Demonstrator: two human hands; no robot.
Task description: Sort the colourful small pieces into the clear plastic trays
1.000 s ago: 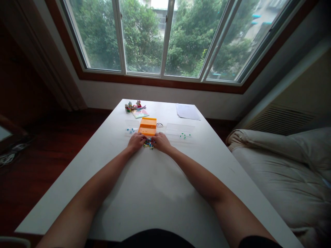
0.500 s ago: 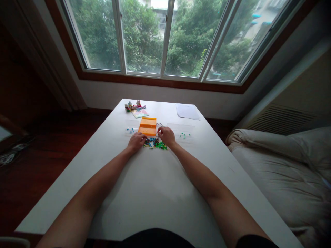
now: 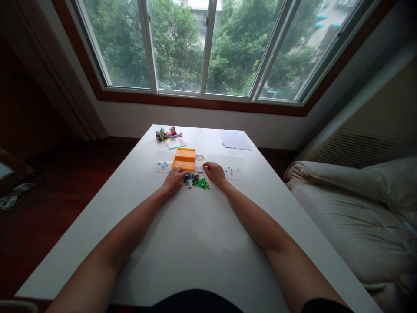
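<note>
A small heap of tiny coloured pieces [image 3: 196, 181], green, blue and yellow, lies on the white table [image 3: 195, 243] between my hands. My left hand [image 3: 174, 179] rests at the heap's left edge with fingers curled onto the pieces. My right hand [image 3: 215, 173] sits at the heap's right, fingers bent down and pinched; what they hold is too small to see. An orange box [image 3: 185, 159] stands just behind the heap. Clear trays with a few small pieces lie on the left [image 3: 163, 164] and on the right [image 3: 230, 167].
At the table's far end stand small toy figures [image 3: 165, 133] by a coloured card [image 3: 174, 142], and a white sheet of paper [image 3: 235, 140]. A bed with pale bedding [image 3: 352, 208] runs along the table's right side. Windows fill the wall ahead.
My right hand has drawn away from the heap to the right and back, uncovering green pieces. The left hand stays at the heap's left edge.
</note>
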